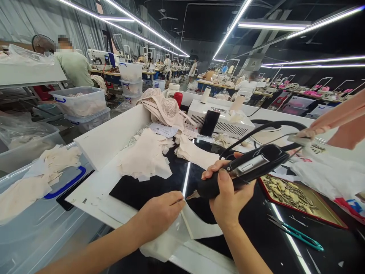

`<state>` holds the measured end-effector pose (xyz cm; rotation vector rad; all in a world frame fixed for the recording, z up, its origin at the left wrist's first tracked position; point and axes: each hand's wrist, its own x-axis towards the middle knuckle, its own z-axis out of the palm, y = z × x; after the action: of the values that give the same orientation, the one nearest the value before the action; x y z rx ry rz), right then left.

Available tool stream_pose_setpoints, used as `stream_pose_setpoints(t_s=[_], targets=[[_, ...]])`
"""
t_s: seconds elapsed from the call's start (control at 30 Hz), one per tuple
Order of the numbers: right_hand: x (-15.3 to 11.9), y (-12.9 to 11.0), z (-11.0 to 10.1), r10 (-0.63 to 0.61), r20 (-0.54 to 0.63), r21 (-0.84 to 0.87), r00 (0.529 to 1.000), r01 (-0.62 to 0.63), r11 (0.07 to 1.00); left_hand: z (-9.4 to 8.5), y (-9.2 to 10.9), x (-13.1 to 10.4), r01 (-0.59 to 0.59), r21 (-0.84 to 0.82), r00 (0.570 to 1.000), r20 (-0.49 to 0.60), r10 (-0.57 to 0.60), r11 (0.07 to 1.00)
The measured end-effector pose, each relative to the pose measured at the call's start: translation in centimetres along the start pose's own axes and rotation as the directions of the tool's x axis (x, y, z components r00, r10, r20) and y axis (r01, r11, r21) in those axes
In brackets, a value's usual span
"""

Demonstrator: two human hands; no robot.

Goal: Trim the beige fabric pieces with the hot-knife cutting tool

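Rows of ceiling tube lights (272,26) lit the workshop brightly beneath a dark ceiling (205,23). Reflections formed white glare streaks on the glossy black work surface (137,192). Wide-angle distortion stretched the margins; distant workstations (213,84) appeared soft, and a seated person's head (65,42) was pixelated.

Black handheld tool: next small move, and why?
Probably ease the front end of the black handheld tool slightly toward the pale fabric: the right hand grips the tool with that end close to the left hand, which seems to pinch the fabric's upper edge. Tip contact is unclear.
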<state>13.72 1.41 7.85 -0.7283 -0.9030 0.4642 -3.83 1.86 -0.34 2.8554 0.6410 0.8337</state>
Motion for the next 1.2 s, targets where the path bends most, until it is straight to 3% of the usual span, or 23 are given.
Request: stream_pose_setpoints(t_s=[0.2, 0.73, 1.2], targets=[[-0.2, 0.0, 0.1, 0.004, 0.019, 0.011, 1.000, -0.004, 1.000, 0.1, 0.1, 0.0, 0.005, 0.007, 0.999, -0.052, -0.005, 1.000], [-0.5, -0.9, -0.8, -0.011, 0.007, -0.032, 1.000, 0.011, 0.999, -0.3, 0.0, 0.2, -0.006, -0.008, 1.000, 0.000, 0.006, 1.000], [-1.0, -1.0, -0.9, -0.015, 0.003, -0.034, 1.000, 0.016, 0.999, -0.7, 0.1, 0.3, -0.008, 0.011, 1.000, -0.028, 0.009, 1.000]])
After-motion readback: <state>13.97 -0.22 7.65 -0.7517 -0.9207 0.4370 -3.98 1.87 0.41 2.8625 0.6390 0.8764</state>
